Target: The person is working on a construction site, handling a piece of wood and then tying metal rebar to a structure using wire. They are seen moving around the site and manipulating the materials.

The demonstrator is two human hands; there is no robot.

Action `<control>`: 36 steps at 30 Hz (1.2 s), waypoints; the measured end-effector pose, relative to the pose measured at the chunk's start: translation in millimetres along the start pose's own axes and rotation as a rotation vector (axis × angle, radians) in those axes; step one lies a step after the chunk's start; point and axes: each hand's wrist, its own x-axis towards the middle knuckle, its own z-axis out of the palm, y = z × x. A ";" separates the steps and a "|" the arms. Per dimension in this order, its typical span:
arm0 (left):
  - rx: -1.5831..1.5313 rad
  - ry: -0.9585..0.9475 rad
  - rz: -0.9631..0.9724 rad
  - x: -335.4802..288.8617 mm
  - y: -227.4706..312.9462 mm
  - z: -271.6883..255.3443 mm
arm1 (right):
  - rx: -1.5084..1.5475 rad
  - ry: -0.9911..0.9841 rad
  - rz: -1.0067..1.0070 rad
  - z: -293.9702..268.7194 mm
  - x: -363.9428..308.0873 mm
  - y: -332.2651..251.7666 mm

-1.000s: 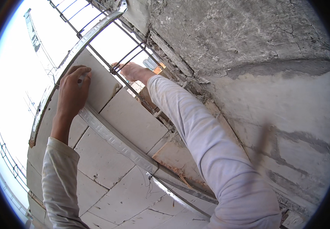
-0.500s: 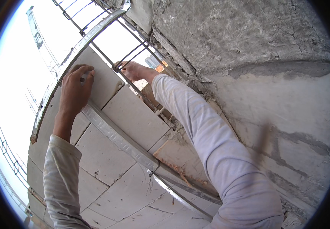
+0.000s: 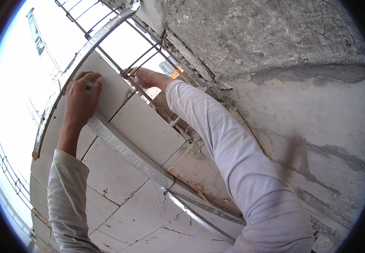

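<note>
My left hand [image 3: 81, 98] is raised in front of the pale block wall [image 3: 142, 118], fingers curled and thumb bent toward them. What it holds, if anything, is hidden. Just left of it a long perforated metal strip [image 3: 76, 63] slants up along the wall's edge. A second metal channel [image 3: 127, 152] runs down to the right from below that wrist. My right hand [image 3: 143, 79] reaches to a crossing of the rebar cage [image 3: 110, 60], its fingers closed close behind a bar. Anything between those fingertips is too small to make out.
Rough grey concrete [image 3: 267, 38] fills the upper right, above a smoother plastered wall [image 3: 292, 109]. Thin loose wire [image 3: 164, 198] hangs by the lower channel. More rebar [image 3: 5, 162] stands far left. A blurred brown stick-like shape [image 3: 291, 157] shows beside my right sleeve.
The view has shifted slightly, so the wall and bars sit a little farther left. Both hands keep nearly the same places, with small finger movement at the right hand.
</note>
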 end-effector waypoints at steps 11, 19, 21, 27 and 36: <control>-0.002 0.046 -0.140 14.1 6.0 6.2 | -0.167 0.199 -0.206 6.9 16.6 19.2; -0.078 0.023 0.041 24.7 8.0 27.3 | 0.069 0.252 -0.079 14.0 -2.2 -0.8; -0.024 0.046 0.119 25.0 4.9 24.1 | 0.060 0.274 -0.069 16.2 0.2 -3.4; -0.066 0.240 0.036 13.9 14.3 18.0 | -0.284 0.341 0.090 1.1 11.1 55.7; -0.452 0.338 -0.088 33.7 20.6 14.4 | -0.593 0.065 0.430 10.2 22.6 53.5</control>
